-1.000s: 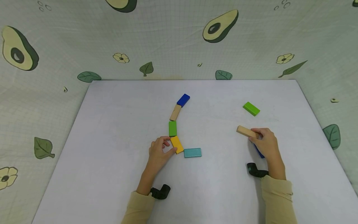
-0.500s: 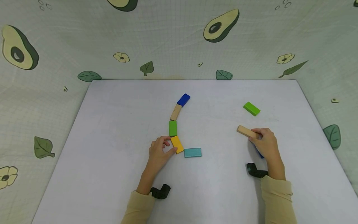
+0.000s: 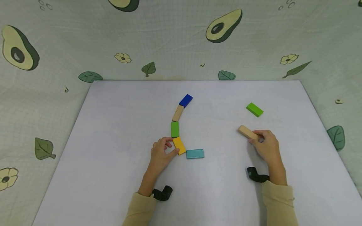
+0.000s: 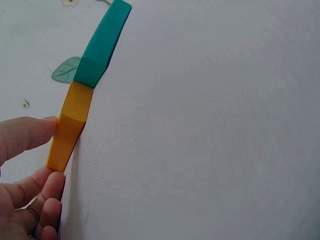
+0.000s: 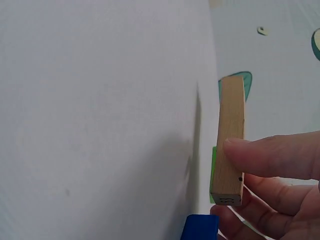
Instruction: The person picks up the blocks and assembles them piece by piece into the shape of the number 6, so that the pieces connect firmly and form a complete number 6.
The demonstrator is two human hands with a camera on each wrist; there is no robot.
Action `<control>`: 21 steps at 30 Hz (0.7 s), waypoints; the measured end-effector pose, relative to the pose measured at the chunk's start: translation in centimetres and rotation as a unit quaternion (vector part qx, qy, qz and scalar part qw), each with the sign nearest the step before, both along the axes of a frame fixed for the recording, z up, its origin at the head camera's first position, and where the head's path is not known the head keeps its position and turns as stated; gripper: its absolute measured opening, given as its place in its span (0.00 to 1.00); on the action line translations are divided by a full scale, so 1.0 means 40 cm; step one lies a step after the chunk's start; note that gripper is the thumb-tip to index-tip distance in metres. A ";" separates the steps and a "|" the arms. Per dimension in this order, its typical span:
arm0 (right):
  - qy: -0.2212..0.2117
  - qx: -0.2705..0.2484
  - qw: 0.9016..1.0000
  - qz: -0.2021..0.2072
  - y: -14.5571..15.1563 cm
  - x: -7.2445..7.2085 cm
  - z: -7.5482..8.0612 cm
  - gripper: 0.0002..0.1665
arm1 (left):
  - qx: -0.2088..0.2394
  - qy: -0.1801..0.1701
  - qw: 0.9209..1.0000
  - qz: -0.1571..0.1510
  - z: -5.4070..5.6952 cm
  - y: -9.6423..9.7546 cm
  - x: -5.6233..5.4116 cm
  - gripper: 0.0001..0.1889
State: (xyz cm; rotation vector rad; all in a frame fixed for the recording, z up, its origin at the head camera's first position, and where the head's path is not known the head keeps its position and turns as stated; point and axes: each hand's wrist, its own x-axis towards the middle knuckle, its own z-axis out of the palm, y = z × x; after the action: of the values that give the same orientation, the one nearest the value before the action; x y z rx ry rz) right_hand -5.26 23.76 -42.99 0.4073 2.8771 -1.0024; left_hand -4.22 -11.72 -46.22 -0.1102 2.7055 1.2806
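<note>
With thumb and fingers my left hand (image 3: 160,155) pinches the yellow block (image 3: 179,146), which lies on the table in a curved row. Its ends meet a green block (image 3: 175,129) and a teal block (image 3: 195,154). Farther up the row are a plain wooden block (image 3: 178,113) and a dark blue block (image 3: 185,100). On the right, my right hand (image 3: 268,147) holds another plain wooden block (image 5: 231,135) between thumb and fingers, raised off the table. A second blue block (image 5: 200,227) shows below that hand in the right wrist view; the head view hides it.
A loose bright green block (image 3: 255,110) lies toward the back right of the white table (image 3: 118,119). Cloth with avocado prints (image 3: 178,40) surrounds the table. A black wrist camera (image 3: 162,193) sits on the left wrist, another black camera (image 3: 257,175) on the right.
My right hand has shifted slightly left with the wooden block. The blue block's edge, earlier visible beneath it in the head view, is now hidden. My left hand has stayed in place.
</note>
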 end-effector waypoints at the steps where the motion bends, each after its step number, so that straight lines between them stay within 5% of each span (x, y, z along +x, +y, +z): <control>1: 0.001 0.000 1.000 -0.002 -0.003 0.001 0.001 0.23 | 0.001 0.000 1.000 0.000 0.000 0.000 0.000 0.23; 21: 0.018 -0.024 0.999 0.010 -0.057 0.014 0.018 0.23 | 0.001 0.000 1.000 -0.001 0.001 0.001 0.002 0.23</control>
State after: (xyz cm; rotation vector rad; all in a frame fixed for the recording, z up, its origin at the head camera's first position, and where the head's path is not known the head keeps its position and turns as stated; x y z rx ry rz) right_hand -4.71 21.49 -42.27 0.3584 2.8762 -1.0853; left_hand -4.15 -11.69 -46.18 -0.1077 2.7047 1.2830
